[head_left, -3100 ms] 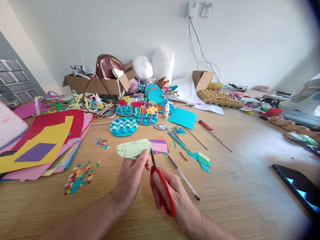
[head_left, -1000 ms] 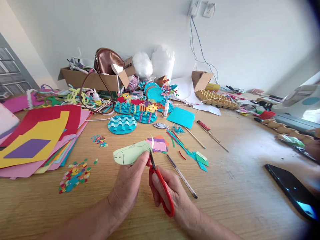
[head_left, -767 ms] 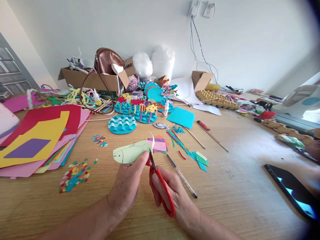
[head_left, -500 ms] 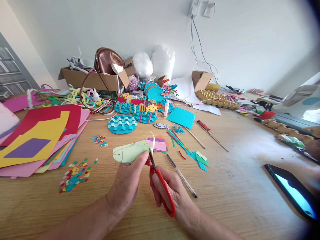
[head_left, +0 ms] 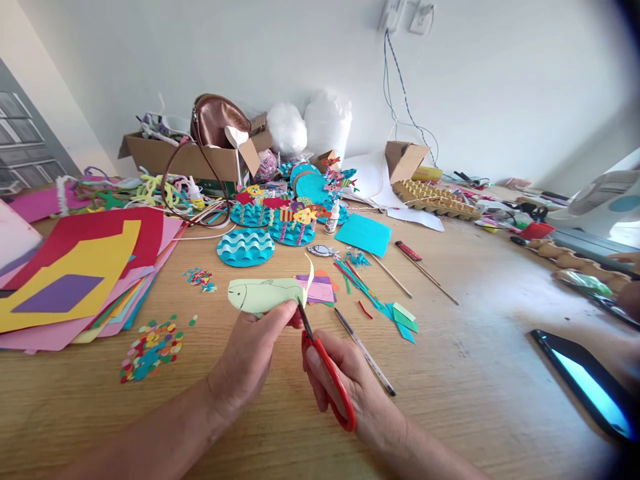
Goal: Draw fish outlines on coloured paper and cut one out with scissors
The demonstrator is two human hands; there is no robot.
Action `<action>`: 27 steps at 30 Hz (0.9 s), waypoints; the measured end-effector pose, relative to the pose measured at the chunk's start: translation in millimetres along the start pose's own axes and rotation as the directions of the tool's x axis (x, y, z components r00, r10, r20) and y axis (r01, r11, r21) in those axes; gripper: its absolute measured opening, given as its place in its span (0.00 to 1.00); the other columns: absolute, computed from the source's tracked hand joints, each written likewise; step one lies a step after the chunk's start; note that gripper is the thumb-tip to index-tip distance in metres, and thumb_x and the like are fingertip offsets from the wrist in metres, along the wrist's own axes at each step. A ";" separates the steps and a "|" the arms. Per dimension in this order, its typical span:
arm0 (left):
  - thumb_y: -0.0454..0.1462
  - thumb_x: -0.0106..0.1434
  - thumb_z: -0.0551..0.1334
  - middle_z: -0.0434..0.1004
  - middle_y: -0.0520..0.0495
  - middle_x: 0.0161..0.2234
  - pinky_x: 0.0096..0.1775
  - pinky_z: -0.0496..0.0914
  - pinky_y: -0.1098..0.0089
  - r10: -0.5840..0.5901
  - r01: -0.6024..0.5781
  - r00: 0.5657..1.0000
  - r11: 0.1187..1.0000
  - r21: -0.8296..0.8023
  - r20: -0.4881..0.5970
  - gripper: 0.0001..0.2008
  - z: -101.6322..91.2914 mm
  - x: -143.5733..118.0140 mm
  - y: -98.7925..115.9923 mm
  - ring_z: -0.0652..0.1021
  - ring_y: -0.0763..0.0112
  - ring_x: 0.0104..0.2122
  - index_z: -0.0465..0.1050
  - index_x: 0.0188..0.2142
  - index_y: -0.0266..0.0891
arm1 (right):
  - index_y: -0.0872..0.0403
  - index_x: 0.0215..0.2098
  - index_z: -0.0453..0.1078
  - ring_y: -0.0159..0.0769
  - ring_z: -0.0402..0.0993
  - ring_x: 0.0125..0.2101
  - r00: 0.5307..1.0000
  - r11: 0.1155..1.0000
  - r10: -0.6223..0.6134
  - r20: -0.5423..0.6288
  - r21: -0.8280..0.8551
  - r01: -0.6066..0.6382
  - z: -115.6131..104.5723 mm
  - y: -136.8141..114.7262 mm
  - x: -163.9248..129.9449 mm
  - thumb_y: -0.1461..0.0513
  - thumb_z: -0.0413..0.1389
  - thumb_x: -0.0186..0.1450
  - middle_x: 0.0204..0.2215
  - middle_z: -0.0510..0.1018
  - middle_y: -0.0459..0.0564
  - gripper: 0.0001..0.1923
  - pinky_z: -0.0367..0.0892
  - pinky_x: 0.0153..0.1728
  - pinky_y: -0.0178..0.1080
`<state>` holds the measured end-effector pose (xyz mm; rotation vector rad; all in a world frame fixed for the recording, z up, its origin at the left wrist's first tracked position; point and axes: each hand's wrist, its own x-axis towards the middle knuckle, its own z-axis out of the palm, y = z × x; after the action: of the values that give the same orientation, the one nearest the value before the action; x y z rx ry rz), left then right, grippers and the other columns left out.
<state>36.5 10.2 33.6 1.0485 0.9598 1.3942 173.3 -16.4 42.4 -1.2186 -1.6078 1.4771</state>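
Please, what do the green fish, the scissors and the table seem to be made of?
Green fish, held by the left hand: thin matte paper, probably; a cut strip curls up at its tail end.
Scissors, in the right hand: glossy red handles that look like plastic, and dark blades, likely metal.
Table: light wood or wood-look laminate; grain lines show, but I cannot tell which.

Both bare forearms reach in from the lower edge and meet near the middle. The left hand [head_left: 253, 357] is back-up, thumb and fingertips pinched together ahead of it. The right hand [head_left: 345, 380] sits just beside it, fingers curled closed, knuckles turned leftward.
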 end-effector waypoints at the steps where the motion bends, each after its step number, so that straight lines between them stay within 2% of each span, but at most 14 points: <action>1: 0.38 0.57 0.61 0.72 0.50 0.26 0.35 0.65 0.71 -0.002 0.002 1.000 1.000 -0.003 0.015 0.09 -0.5 0.8 1.1 0.71 0.68 0.31 0.71 0.23 0.38 | 0.52 0.19 0.54 0.24 0.55 0.14 1.000 1.000 0.000 0.001 0.003 0.000 0.0 0.2 -0.2 0.41 0.46 0.61 0.12 0.59 0.39 0.27 0.52 0.15 0.28; 13: 0.37 0.56 0.59 0.69 0.51 0.25 0.36 0.66 0.68 -0.078 0.076 0.985 0.997 0.017 0.156 0.07 -5.8 7.6 16.3 0.70 0.69 0.30 0.70 0.24 0.38 | 0.52 0.19 0.54 0.24 0.53 0.12 1.000 1.000 -0.011 0.009 -0.003 0.011 -1.3 2.2 1.0 0.43 0.47 0.62 0.10 0.59 0.38 0.25 0.51 0.14 0.29; 19: 0.39 0.57 0.59 0.71 0.50 0.26 0.37 0.67 0.67 -0.091 0.082 0.980 0.995 0.059 0.178 0.07 -10.2 10.3 15.6 0.71 0.68 0.31 0.71 0.26 0.38 | 0.52 0.19 0.54 0.24 0.54 0.12 1.000 1.000 0.007 0.004 -0.021 -0.007 -1.1 1.3 0.4 0.49 0.47 0.64 0.10 0.59 0.38 0.21 0.51 0.14 0.28; 27: 0.37 0.55 0.60 0.73 0.52 0.27 0.33 0.68 0.70 -0.120 0.112 0.968 0.993 0.046 0.220 0.04 -10.4 14.5 24.1 0.71 0.71 0.29 0.71 0.28 0.38 | 0.52 0.19 0.54 0.24 0.54 0.12 1.000 1.000 -0.014 0.016 -0.017 0.014 -0.8 6.6 -0.4 0.53 0.47 0.65 0.10 0.58 0.38 0.19 0.50 0.14 0.28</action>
<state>19.5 22.8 54.9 1.1291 0.8670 1.1413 175.5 -16.8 36.1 -1.2054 -1.6390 1.4713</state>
